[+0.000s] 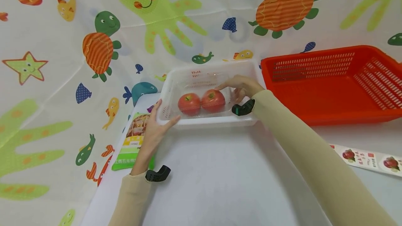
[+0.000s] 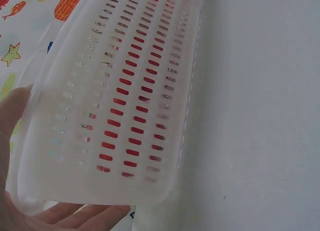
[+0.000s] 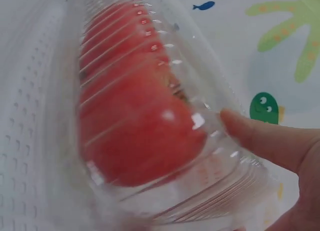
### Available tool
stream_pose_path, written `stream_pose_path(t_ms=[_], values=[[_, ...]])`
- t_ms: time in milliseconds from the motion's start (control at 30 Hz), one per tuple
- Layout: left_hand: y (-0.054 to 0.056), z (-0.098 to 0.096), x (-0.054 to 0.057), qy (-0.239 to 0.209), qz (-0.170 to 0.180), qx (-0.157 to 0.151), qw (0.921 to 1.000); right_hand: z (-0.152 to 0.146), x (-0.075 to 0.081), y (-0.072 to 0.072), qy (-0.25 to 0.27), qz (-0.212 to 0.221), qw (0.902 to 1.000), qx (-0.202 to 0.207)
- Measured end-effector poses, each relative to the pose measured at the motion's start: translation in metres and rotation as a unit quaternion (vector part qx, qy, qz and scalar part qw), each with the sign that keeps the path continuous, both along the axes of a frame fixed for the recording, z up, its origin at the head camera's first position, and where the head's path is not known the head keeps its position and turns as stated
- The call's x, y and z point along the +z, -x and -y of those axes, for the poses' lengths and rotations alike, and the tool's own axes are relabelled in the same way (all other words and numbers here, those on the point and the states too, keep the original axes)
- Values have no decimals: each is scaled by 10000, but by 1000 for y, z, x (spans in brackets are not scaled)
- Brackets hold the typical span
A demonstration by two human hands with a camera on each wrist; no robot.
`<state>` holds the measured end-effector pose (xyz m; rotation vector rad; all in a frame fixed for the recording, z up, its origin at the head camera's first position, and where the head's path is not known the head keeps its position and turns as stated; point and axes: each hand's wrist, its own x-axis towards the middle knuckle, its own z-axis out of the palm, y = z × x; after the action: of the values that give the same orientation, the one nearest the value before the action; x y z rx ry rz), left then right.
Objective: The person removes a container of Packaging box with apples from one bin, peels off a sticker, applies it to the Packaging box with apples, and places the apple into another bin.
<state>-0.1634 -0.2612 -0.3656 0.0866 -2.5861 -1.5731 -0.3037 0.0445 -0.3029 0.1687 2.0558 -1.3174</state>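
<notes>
Two red apples (image 1: 213, 100) sit side by side in a clear plastic box (image 3: 210, 176), which is inside a white plastic basket (image 1: 213, 123). My right hand (image 1: 243, 85) grips the box at its right end, inside the basket. In the right wrist view the thumb lies against the box's clear edge; most of the other fingers are out of sight. My left hand (image 1: 154, 128) holds the basket's left end by its near corner. The left wrist view shows the thumb at the rim and the fingers around the corner of the slotted wall (image 2: 115, 106).
A red slotted basket (image 1: 326, 118) stands close to the right of the white one. Left of it lies a green and yellow food packet (image 1: 130, 149), partly behind my left hand. A printed paper strip (image 1: 367, 158) is at the right. A cartoon-patterned cloth (image 1: 188, 16) hangs behind.
</notes>
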Motion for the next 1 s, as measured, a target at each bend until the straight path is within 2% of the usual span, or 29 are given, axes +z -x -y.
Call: stream_pose_path(t_ms=[167,267,367,533,833,1000], values=[[-1,2,2,-56,-36,-25,10000,7,5,-4,194,57,9991,-379],[0,1,2,-97,-45,-64,9999,6,7,-6,184,11,9987,-470],[0,0,1,-126,-41,-79,9999,4,8,-8,195,-21,9990,-394],[-1,-1,1,-123,-69,-62,9999,5,10,-12,496,-86,9982,-313],[-1,-3,2,-149,-44,-95,9998,5,23,-23,738,-376,9952,-518],[0,-2,1,-196,-78,-96,9997,-3,33,-37,1365,-578,9868,-659]])
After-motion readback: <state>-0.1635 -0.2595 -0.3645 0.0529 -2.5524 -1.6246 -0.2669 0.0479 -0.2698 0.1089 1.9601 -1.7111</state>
